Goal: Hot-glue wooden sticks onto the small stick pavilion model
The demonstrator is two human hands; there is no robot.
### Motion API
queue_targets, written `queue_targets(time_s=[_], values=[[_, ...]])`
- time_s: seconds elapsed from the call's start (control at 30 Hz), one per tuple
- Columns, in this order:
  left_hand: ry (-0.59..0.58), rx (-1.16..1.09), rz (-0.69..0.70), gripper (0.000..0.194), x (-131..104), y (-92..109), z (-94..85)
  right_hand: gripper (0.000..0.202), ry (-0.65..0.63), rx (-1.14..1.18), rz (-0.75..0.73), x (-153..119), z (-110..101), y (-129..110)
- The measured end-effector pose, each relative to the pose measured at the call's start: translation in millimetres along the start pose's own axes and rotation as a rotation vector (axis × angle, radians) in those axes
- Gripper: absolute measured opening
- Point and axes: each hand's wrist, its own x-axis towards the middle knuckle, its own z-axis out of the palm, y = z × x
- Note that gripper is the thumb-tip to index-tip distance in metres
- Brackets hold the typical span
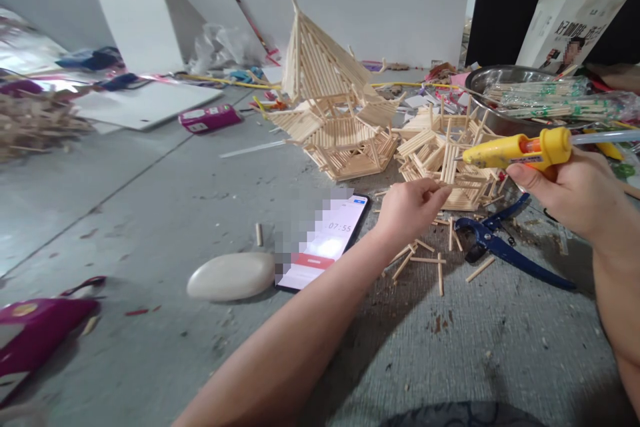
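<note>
My right hand (575, 193) is wrapped round a yellow hot glue gun (520, 150), its nozzle pointing left and a clear glue stick running out of its back. My left hand (413, 210) is closed in a pinch on a short wooden stick (453, 186), just below and left of the nozzle. Behind both hands stands a partly built wooden-stick model (425, 153); the left hand hides some of its front. Loose cut sticks (440, 273) lie on the floor beneath. Blue-handled cutters (515, 253) rest below the glue gun.
Left of the partly built model is a larger stick model with a pointed roof (320, 60). A lit phone (330, 240) and a smooth pale oval object (231, 276) lie near my left forearm. A metal bowl (473, 83) with bagged sticks sits at back right, before a white bag (560, 13).
</note>
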Motion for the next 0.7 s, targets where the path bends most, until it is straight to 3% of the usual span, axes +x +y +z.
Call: queue_targets(time_s=[0.27, 0.5, 0.7], values=[[0.095, 0.2, -0.019, 0.044, 4.7, -4.6, 6.2, 0.045, 0.022, 0.008, -0.02, -0.2, 0.5, 3.4], [0.091, 0.252, -0.018, 0.046, 6.2, -4.9, 7.5, 0.045, 0.014, 0.005, -0.019, -0.1, 1.3, 3.5], [0.157, 0.248, -0.023, 0.044, 3.4, -5.8, 7.1, 0.042, 0.046, -0.014, -0.045, -1.5, -1.0, 2.4]])
